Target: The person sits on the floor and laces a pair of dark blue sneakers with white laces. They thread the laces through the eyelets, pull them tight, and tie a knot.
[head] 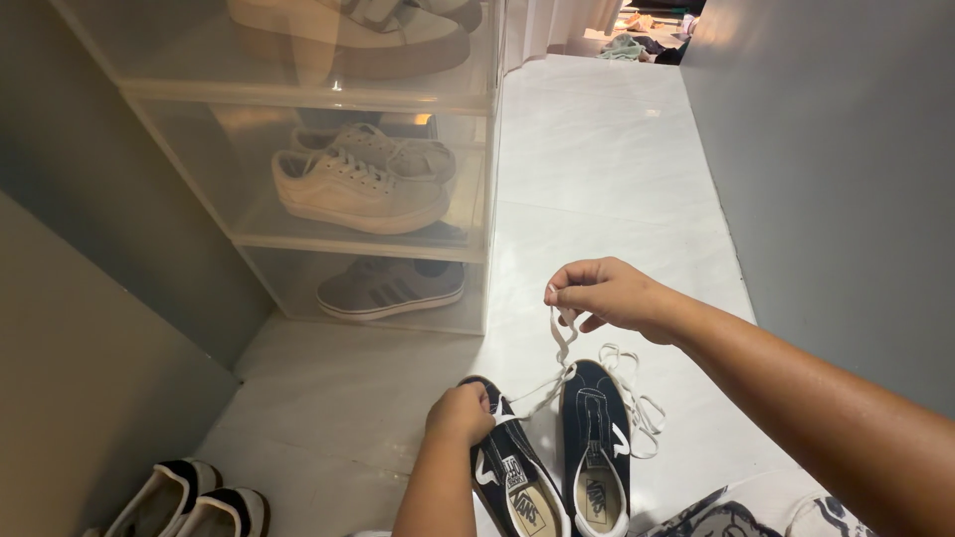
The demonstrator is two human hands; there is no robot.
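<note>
Two dark navy low sneakers with white trim lie side by side on the white floor, the left one (517, 477) and the right one (595, 438). My left hand (461, 413) rests closed on the toe of the left sneaker. My right hand (607, 293) is raised above the shoes and pinches a white shoelace (564, 343), which hangs down toward the sneakers. More loose white lace (637, 403) lies coiled beside the right sneaker.
A stack of clear shoe boxes (477, 179) stands at the left, holding white sneakers (358, 184) and a grey striped sneaker (393, 286). A black-and-white pair (189, 502) sits at the bottom left. Grey walls flank the white floor (597, 169); clothes lie far back.
</note>
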